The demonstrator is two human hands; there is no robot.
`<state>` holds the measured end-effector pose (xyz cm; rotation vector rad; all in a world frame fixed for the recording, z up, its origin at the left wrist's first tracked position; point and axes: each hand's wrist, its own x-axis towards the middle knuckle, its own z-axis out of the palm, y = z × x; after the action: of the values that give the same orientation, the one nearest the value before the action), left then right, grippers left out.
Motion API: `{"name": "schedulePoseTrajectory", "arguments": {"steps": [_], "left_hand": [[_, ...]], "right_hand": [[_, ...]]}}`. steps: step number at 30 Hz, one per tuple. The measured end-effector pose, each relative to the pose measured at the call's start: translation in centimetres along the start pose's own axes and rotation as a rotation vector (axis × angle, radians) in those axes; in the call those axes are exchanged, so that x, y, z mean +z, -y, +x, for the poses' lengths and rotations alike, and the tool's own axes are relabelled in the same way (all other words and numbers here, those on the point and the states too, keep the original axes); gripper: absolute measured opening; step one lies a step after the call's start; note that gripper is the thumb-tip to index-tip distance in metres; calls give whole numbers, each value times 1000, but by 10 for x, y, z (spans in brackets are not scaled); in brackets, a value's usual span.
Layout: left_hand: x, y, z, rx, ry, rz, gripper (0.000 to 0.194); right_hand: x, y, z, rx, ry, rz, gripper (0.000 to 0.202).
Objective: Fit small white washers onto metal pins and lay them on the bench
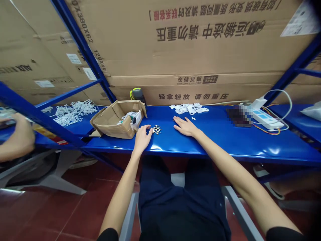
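Observation:
On the blue shelf top (213, 144), my left hand (142, 138) rests beside a small pile of dark and yellowish parts (156, 130), its fingers apart at the pile's left edge. My right hand (185, 126) lies flat with spread fingers and holds nothing. Just beyond it are white plastic pieces (188, 108), and a tiny white bit (193, 118) sits near its fingers. An open cardboard box (110, 129) with white and green items inside stands to the left of my left hand.
A dark speaker-like cylinder (138, 96) stands behind the box. White cords (72, 112) lie at the left, near another person's arm (21, 137). A power strip (268, 118) with cables and a partly blurred dark object (238, 117) are at the right. Blue posts flank the shelf.

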<state>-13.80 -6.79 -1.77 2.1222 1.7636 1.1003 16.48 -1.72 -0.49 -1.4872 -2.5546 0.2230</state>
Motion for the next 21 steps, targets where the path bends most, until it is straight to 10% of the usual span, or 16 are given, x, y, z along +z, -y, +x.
{"name": "schedulePoseTrajectory", "arguments": {"steps": [12,21], "left_hand": [[-5,-13,-4,57,-62,1,26],[-2,-57,-2,150,84,446,28]], "right_hand": [[6,-4,2,-72,-28,71,76],[3,2,-10,-199,-227,43,68]]}}
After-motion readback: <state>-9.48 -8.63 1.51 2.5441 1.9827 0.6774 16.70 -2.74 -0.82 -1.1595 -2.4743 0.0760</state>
